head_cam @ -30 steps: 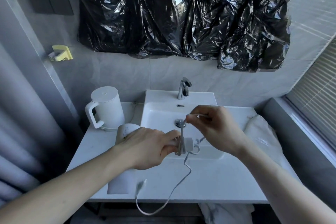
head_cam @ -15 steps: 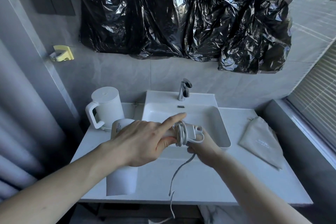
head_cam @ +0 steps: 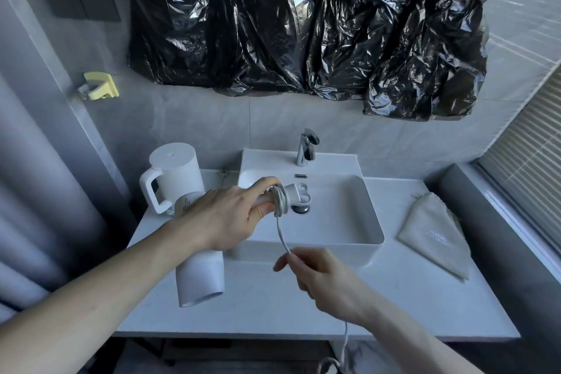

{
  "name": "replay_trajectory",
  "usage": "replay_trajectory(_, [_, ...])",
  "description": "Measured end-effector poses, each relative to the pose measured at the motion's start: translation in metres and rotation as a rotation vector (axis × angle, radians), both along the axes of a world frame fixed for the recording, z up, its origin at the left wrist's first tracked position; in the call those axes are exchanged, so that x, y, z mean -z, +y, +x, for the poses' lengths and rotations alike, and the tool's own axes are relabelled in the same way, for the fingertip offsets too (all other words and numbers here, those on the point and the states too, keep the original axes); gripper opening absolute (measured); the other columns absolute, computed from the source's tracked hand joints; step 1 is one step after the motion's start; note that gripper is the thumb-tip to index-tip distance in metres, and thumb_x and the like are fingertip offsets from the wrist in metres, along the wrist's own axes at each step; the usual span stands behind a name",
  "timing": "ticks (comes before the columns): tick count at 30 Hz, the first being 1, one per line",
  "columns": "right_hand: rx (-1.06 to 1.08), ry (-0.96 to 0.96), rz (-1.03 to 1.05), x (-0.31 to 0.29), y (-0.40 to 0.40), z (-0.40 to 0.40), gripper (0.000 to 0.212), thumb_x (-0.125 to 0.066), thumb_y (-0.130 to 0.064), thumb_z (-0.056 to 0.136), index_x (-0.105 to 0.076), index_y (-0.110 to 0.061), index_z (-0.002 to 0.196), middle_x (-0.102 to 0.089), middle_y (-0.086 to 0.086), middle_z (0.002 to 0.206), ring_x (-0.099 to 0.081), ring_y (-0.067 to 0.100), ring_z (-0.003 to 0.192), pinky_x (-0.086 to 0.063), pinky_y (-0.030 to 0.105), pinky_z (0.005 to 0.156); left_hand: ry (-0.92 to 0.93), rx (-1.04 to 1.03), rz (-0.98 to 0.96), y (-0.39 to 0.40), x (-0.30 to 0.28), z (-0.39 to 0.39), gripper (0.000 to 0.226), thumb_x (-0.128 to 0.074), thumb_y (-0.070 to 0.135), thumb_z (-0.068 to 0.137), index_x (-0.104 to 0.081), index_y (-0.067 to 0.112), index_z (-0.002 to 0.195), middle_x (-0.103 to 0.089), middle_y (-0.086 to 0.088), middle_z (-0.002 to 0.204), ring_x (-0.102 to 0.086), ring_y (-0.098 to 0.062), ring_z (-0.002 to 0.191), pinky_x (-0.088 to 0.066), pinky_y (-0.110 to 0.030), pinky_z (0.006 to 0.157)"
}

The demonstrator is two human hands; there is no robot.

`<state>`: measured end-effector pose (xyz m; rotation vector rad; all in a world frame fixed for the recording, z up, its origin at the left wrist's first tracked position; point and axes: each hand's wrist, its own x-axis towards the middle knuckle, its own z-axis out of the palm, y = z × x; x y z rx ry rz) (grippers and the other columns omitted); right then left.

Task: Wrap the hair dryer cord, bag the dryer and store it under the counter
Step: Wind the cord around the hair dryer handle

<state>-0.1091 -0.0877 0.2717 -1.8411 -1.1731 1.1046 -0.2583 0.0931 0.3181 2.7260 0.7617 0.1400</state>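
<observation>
My left hand (head_cam: 224,215) grips the handle of the white hair dryer (head_cam: 202,278), whose barrel points down toward the counter's front. A few turns of the white cord (head_cam: 280,200) lie wound around the handle's end over the sink. From there the cord runs down into my right hand (head_cam: 318,275), which pinches it below the handle. The rest of the cord hangs past the counter edge near the bottom of the view. A beige drawstring bag (head_cam: 434,234) lies flat on the counter to the right of the sink.
A white kettle (head_cam: 173,179) stands left of the white sink (head_cam: 364,222), with a chrome faucet (head_cam: 306,147) behind. Black plastic sheeting (head_cam: 303,24) covers the wall above. A blind-covered window is at the right. Under the white counter (head_cam: 409,307) an opening shows.
My right hand came out from under the handle and dropped toward me, pulling the cord down. More cord turns sit on the handle than one second ago. The left hand stayed on the handle.
</observation>
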Motion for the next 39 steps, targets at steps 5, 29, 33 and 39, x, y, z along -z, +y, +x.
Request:
replay_trajectory(5, [-0.108, -0.223, 0.097, -0.037, -0.022, 0.005, 0.03, -0.051, -0.033, 0.108, -0.073, -0.022, 0.091, -0.036, -0.004, 0.059, -0.031, 0.011, 0.052, -0.027, 0.026, 0.05, 0.126, 0.015, 0.045, 0.013, 0.015, -0.002, 0.031, -0.037, 0.055, 0.11, -0.033, 0.047, 0.14, -0.076, 0.003, 0.111, -0.065, -0.039, 0.1, -0.054, -0.047, 0.084])
replay_trajectory(29, [0.128, -0.019, 0.28, -0.056, 0.067, 0.057, 0.044, -0.058, -0.031, 0.106, -0.066, -0.027, 0.063, -0.026, 0.002, 0.064, -0.021, 0.018, 0.057, -0.018, 0.033, 0.052, 0.04, 0.218, 0.059, -0.038, -0.005, -0.003, 0.038, -0.035, 0.058, 0.108, -0.031, 0.04, 0.142, -0.078, 0.005, 0.107, -0.066, -0.036, 0.092, -0.05, -0.045, 0.074])
replay_trajectory(33, [0.121, 0.16, 0.181, -0.04, 0.069, 0.062, 0.041, -0.065, -0.036, 0.102, -0.068, -0.025, 0.063, -0.044, -0.003, 0.064, -0.037, 0.019, 0.066, -0.026, 0.037, 0.065, 0.052, 0.147, 0.027, -0.034, -0.005, -0.009, 0.054, -0.028, 0.065, 0.104, -0.021, 0.04, 0.151, -0.074, 0.002, 0.088, -0.063, -0.035, 0.082, -0.052, -0.044, 0.075])
replay_trajectory(39, [0.104, 0.476, 0.098, -0.003, 0.062, 0.046, 0.027, -0.057, -0.016, 0.088, -0.043, -0.027, 0.068, -0.029, -0.01, 0.058, -0.022, 0.006, 0.049, -0.018, 0.019, 0.046, -0.045, 0.133, -0.063, -0.028, -0.005, -0.012, 0.069, -0.034, 0.059, 0.106, 0.007, 0.055, 0.161, -0.079, 0.012, 0.109, -0.065, -0.034, 0.086, -0.054, -0.046, 0.081])
